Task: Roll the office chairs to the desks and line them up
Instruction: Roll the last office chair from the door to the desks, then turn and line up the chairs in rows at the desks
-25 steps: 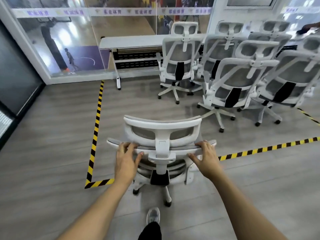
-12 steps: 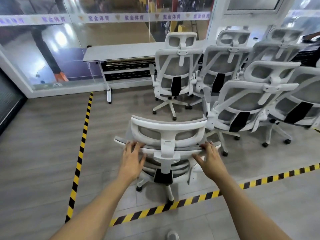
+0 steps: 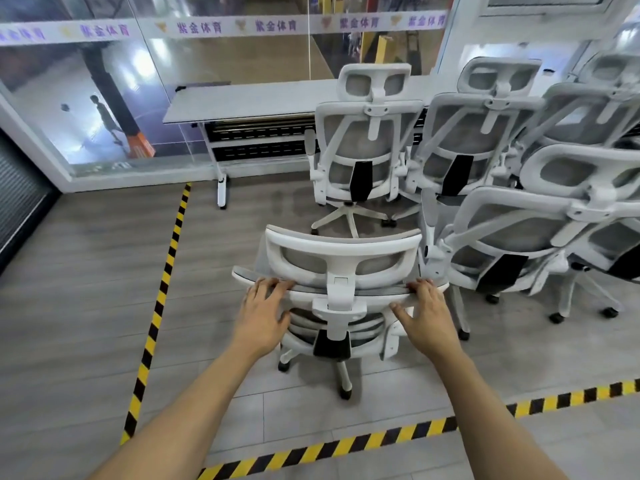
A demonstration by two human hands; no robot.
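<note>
White chair (image 3: 343,251) sits right under our left hand (image 3: 265,315) and right hand (image 3: 427,315), both gripping its back. Ahead of them, other chairs (image 3: 367,143) already sit at the desk (image 3: 256,102); ours isn't lined up yet, we reckon.

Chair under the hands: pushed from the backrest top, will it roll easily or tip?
Likely rolls easily: the chair sits on casters on smooth floor. The left hand and right hand hold it high, so a snagged caster might tip it forward.

white-grey chair (image 3: 343,258), yellow-black striped floor tape (image 3: 162,289)
</note>
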